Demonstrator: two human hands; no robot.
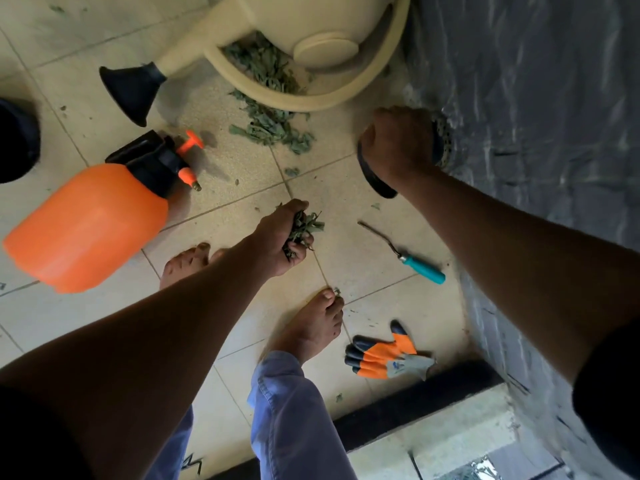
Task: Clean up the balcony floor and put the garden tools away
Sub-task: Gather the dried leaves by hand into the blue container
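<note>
Green leaf clippings (300, 233) are bunched in the left hand (282, 237), fingers curled round them just above the tiled floor (374, 261), likely gathered for disposal. More clippings (273, 129) lie beside the watering can (311, 46). The right hand (398, 147), arm outstretched, grips a dark object, unidentifiable.

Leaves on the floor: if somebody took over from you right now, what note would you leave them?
Left hand grips a bunch of leaves. Right hand grips a dark object I cannot identify.
More leaves lie on the tiles by the watering can.
Sprayer, hand tool and gloves are on the floor.
Done: one handful gathered.
Left: remaining leaves, then put the tools away.
</note>
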